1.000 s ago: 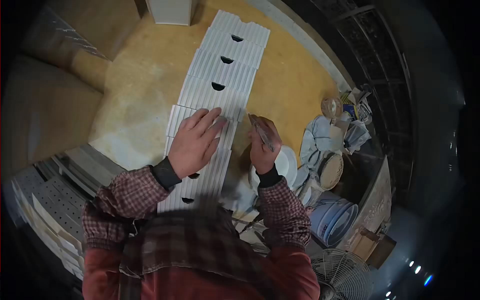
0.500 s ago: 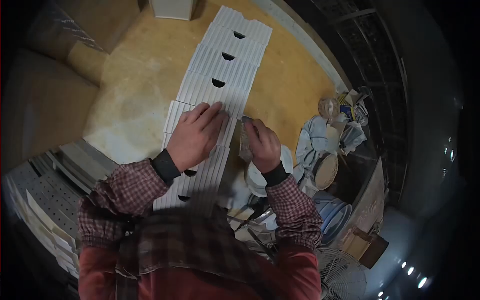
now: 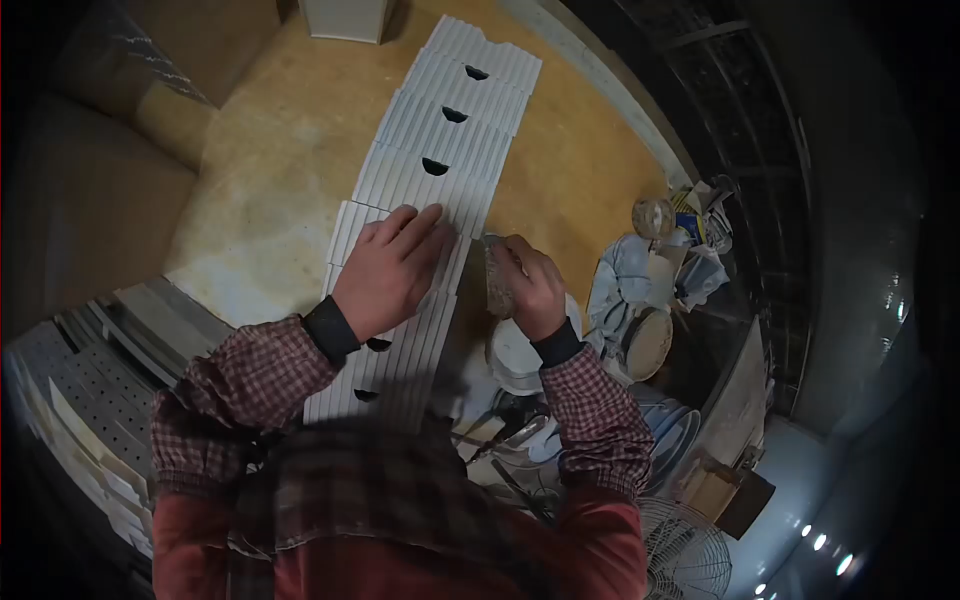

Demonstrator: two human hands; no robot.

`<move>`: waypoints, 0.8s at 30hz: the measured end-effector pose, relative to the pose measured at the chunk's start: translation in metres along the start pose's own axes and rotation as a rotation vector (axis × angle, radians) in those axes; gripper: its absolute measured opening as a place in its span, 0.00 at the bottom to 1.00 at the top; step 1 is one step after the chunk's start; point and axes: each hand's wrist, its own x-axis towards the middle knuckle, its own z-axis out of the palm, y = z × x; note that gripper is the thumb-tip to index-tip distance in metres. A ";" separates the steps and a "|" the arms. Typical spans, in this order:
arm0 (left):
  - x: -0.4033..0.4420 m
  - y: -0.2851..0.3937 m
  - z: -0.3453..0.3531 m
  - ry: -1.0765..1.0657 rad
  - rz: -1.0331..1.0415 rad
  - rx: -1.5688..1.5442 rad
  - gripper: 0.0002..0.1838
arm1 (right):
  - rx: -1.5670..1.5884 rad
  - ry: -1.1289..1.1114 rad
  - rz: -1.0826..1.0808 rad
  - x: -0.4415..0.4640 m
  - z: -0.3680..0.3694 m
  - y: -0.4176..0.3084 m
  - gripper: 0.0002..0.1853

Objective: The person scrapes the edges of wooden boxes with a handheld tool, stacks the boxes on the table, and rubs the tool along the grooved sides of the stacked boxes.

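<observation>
A row of white ribbed panels (image 3: 450, 135) with dark half-round notches runs up the middle of the yellowish table. My left hand (image 3: 388, 270) lies on these panels, its fingers spread and reaching toward the right edge. Beside that edge, my right hand (image 3: 532, 285) is closed on a flat, greyish, smeared tool (image 3: 498, 280), which touches or nearly touches the panels; what it is exactly cannot be made out. Just below my right hand sits a round white container (image 3: 515, 355).
Cardboard boxes (image 3: 90, 210) stand at the left, and a white box (image 3: 345, 18) at the top. To the right are a pale cloth (image 3: 615, 275), a glass jar (image 3: 653, 217), a round lid (image 3: 650, 343) and a blue bucket (image 3: 675, 430). A fan (image 3: 690, 550) stands at lower right.
My right hand has turned the tool from a slanted position to upright along the panels' edge and moved slightly right and down. My left hand stays on the panels.
</observation>
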 end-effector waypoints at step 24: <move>0.003 -0.002 0.002 -0.001 -0.008 -0.010 0.23 | 0.028 0.054 0.057 -0.002 0.015 -0.011 0.22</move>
